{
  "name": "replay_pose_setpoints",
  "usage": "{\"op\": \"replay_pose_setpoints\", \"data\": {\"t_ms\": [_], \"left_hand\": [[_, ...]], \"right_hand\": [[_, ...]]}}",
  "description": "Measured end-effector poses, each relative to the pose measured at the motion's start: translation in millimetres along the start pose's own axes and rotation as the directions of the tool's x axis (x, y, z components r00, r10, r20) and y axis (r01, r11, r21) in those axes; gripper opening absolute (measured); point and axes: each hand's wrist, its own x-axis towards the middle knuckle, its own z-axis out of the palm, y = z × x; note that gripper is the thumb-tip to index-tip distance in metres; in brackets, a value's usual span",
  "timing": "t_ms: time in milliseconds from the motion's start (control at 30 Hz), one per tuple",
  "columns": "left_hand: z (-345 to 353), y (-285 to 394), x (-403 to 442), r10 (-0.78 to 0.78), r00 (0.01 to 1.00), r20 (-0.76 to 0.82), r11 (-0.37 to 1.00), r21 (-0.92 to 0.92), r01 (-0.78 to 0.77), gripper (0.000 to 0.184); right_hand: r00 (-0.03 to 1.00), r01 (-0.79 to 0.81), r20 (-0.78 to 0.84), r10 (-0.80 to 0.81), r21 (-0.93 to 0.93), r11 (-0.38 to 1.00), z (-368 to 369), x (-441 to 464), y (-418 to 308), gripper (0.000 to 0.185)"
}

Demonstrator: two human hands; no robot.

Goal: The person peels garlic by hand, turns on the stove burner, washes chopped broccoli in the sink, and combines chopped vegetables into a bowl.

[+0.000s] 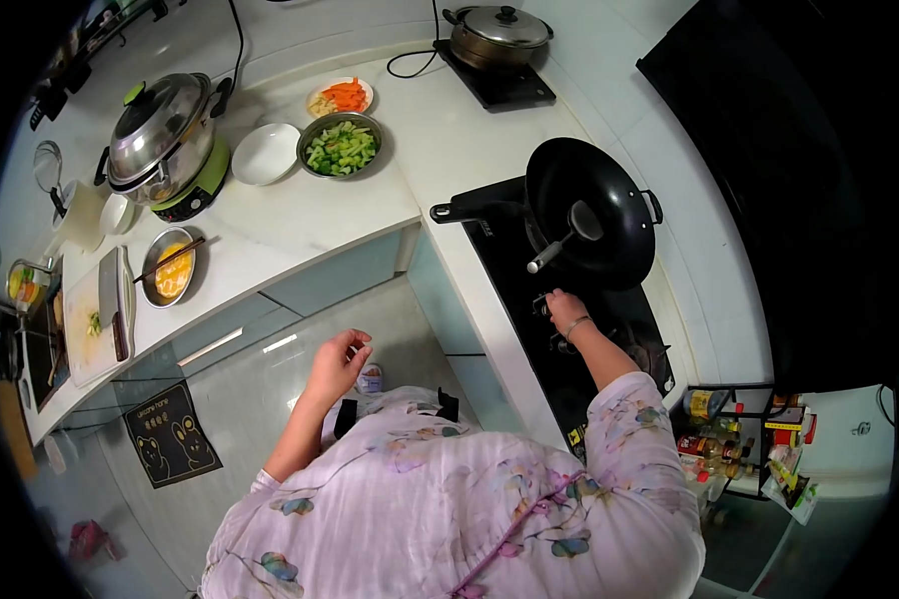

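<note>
My right hand [566, 308] is at a knob [541, 305] on the black stove, its fingers closed around or against it. Just beyond it sits a black wok [624, 235] with a ladle [585, 222] resting inside, the wok's long handle [479, 211] pointing left. My left hand [343, 361] hangs in the air over the floor, in front of my body, with its fingers curled. Whether anything is between those fingertips is too small to tell.
Along the back counter are a green-based steamer pot [160, 150], a white plate [266, 154], a bowl of chopped greens [341, 146], a plate of carrots [344, 97], a bowl of beaten egg [173, 270], a knife [115, 304] on a board, and a lidded pot [499, 38]. Bottles [714, 444] stand at right.
</note>
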Motion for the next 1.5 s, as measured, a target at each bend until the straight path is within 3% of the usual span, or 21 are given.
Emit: {"op": "replay_pose_setpoints", "data": {"t_ms": [333, 400, 433, 500, 567, 667, 767, 800, 867, 933, 1000, 1133, 1333, 1500], "left_hand": [[-7.0, -4.5, -0.8, 0.003, 1.0, 0.004, 1.0, 0.022, -0.003, 0.016], [-7.5, -3.0, -0.7, 0.018, 1.0, 0.005, 0.998, 0.067, -0.018, 0.017], [-6.6, -3.6, 0.5, 0.036, 0.999, 0.036, 0.996, 0.08, -0.039, 0.017], [-2.6, -6.9, 1.5, 0.024, 0.997, 0.079, 0.996, 0.08, -0.03, 0.016], [2.4, -4.5, 3.7, 0.028, 0.987, 0.159, 0.995, 0.09, -0.043, 0.016], [13.0, 7.1, 12.6, 0.029, 0.951, 0.308, 0.992, 0.108, -0.065, 0.014], [30.2, 21.3, 22.3, 0.071, 0.903, 0.423, 0.978, 0.151, -0.147, 0.015], [35.2, 28.6, 26.5, 0.089, 0.894, 0.44, 0.971, 0.163, -0.176, 0.015], [46.3, 50.6, 32.0, 0.13, 0.856, 0.5, 0.941, 0.21, -0.266, 0.015], [56.8, 59.2, 33.8, 0.157, 0.844, 0.513, 0.933, 0.203, -0.297, 0.016], [65.9, 67.4, 29.2, 0.165, 0.84, 0.517, 0.941, 0.172, -0.291, 0.016], [73.6, 68.6, 16.7, 0.204, 0.803, 0.56, 0.915, 0.184, -0.36, 0.016], [60.9, 55.3, 2.7, 0.089, 0.822, 0.563, 0.928, 0.253, -0.273, 0.017], [47.6, 36.4, 0.7, 0.06, 0.897, 0.437, 0.95, 0.252, -0.186, 0.017]], "right_hand": [[0.999, 0.048, -0.007, -0.048, -0.026, 0.999, -5.2, -1.8, -0.6, 0.012], [1.0, -0.013, 0.02, 0.014, -0.018, 1.0, -4.0, -1.1, -0.4, 0.015], [0.99, -0.139, 0.042, 0.136, 0.085, 0.987, -8.0, 0.8, -5.5, 0.017], [0.914, -0.405, 0.131, 0.383, 0.266, 0.875, -7.3, 6.9, -15.2, 0.017], [0.817, -0.556, 0.097, 0.568, 0.397, 0.73, -1.6, 9.9, -23.6, 0.022], [0.721, -0.6, 0.087, 0.687, 0.574, 0.557, -2.1, 3.8, -30.0, 0.021], [0.702, -0.634, 0.004, 0.712, 0.457, 0.623, -3.1, -5.4, -36.8, 0.023], [0.699, -0.662, 0.047, 0.714, 0.42, 0.62, 0.7, -3.8, -38.2, 0.024], [0.676, -0.651, -0.069, 0.734, 0.41, 0.638, 4.7, -3.8, -40.7, 0.024], [0.661, -0.663, -0.039, 0.75, 0.439, 0.607, 14.9, -4.1, -43.4, 0.023], [0.597, -0.666, -0.177, 0.782, 0.433, 0.607, 26.5, -1.9, -46.8, 0.024], [0.699, -0.61, -0.072, 0.711, 0.459, 0.646, 20.9, -3.6, -36.1, 0.019], [0.703, -0.6, 0.059, 0.709, 0.586, 0.545, -13.3, -14.4, -25.1, 0.017], [0.853, -0.471, -0.005, 0.522, 0.427, 0.772, -8.3, -3.0, -19.8, 0.017]]}}
